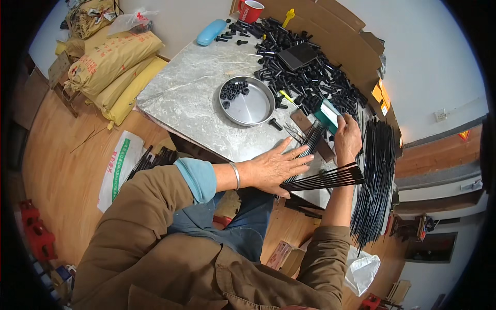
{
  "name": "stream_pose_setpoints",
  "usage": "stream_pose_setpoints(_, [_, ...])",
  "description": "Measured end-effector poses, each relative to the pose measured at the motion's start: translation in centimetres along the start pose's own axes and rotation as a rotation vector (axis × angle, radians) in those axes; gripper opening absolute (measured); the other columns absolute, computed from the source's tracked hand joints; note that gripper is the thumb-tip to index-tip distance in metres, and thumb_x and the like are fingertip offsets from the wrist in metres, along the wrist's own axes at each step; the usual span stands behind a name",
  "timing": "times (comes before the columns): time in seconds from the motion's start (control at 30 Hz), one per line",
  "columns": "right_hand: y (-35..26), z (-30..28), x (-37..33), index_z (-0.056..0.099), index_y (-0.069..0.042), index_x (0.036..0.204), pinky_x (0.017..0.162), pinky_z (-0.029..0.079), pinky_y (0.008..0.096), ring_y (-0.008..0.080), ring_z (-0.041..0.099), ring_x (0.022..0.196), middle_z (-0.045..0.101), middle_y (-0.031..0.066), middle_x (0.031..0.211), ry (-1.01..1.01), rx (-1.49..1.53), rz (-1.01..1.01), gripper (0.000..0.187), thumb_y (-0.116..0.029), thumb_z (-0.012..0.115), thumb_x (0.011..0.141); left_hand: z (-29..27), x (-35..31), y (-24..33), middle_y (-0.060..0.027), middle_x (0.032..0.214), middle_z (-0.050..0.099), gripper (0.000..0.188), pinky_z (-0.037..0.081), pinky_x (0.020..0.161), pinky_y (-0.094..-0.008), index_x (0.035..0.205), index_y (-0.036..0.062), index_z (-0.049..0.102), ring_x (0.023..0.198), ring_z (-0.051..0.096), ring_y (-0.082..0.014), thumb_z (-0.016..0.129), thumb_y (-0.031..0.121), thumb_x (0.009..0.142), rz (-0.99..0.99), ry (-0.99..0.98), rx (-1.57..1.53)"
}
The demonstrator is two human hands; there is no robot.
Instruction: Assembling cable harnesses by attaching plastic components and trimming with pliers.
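My left hand [276, 165] reaches over the near table edge, its fingers spread and resting on thin black rods. A fanned row of these rods [325, 179] runs from beside its thumb across my right forearm. More rods [311, 140] show just beyond its fingertips. My right hand [348, 138] is curled, with its fingertips at the edge of a green-and-white box-like object [327, 114]; what they pinch is hidden. Below that object lies a brown block [301, 121]. To the right of my right hand is a big bundle of long black rods [373, 181].
A round metal pan [253, 109] with small black parts stands on the grey table [181, 88]. Behind it are a heap of black bolt-like pieces [289, 77], a dark flat device [298, 56], a red cup [250, 11] and a blue case [211, 32]. Cardboard [330, 31] borders the back.
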State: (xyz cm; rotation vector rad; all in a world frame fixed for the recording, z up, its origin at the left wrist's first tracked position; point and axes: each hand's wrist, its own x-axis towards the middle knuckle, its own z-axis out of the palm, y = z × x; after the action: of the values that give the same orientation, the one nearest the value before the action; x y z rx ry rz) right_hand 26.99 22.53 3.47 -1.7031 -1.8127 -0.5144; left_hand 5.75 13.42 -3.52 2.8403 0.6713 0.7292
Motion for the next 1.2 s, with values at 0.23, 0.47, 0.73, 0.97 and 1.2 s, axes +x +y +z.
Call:
stream_pose_setpoints(0.23, [-1.8,2.0,-2.0,0.065,-0.006,0.086,0.066,0.048,0.0388,0.0324,0.060,0.074,0.061,0.0127,0.084,-0.135,0.209,-0.207,0.009,-0.014,0.061,0.085,0.9,-0.2,-0.9,-0.0229,0.147,0.025,0.086,0.016,0.111,-0.0551,0.132,-0.0030,0.041,0.141,0.016,-0.0359,0.068,0.054,0.074,0.025,0.033,-0.149])
stream_pose_setpoints(0.47, [-2.6,3.4,-2.4,0.065,-0.003,0.081,0.065,0.048,0.0405,0.0344,0.058,0.071,0.060,0.0143,0.080,-0.187,0.236,-0.184,0.007,-0.010,0.064,0.081,-0.2,0.3,-0.4,-0.0262,0.146,0.024,0.091,0.020,0.111,-0.0505,0.129,-0.0074,0.040,0.139,0.017,-0.0423,0.070,0.056,0.070,-0.026,-0.005,-0.090])
stream_pose_setpoints(0.73, [3.2,3.6,3.8,0.071,-0.007,0.092,0.072,0.050,0.0359,0.0259,0.066,0.081,0.069,0.0136,0.086,-0.253,0.123,0.260,0.022,-0.025,0.064,0.080,0.0,0.2,-0.3,-0.0239,0.149,0.020,0.095,0.021,0.112,-0.0499,0.133,-0.0079,0.037,0.139,0.014,-0.0434,0.070,0.056,0.070,-0.019,0.021,-0.122])
stream_pose_setpoints(0.97, [5.0,5.1,5.1,0.071,-0.011,0.084,0.071,0.050,0.0396,0.0310,0.066,0.080,0.069,0.0133,0.081,-0.475,0.005,0.055,0.018,-0.025,0.067,0.073,-1.2,0.2,0.5,-0.0213,0.149,0.021,0.094,0.020,0.113,-0.0503,0.136,-0.0044,0.034,0.139,0.014,-0.0427,0.072,0.051,0.070,-0.040,-0.118,-0.156])
stream_pose_setpoints(1.2, [4.9,0.3,3.5,0.068,-0.009,0.086,0.068,0.048,0.0380,0.0299,0.065,0.078,0.067,0.0126,0.080,-0.376,0.075,0.063,0.016,-0.023,0.065,0.080,-1.5,0.6,0.4,-0.0222,0.149,0.022,0.093,0.019,0.114,-0.0494,0.134,-0.0030,0.038,0.139,0.014,-0.0425,0.073,0.054,0.069,-0.035,-0.174,-0.133])
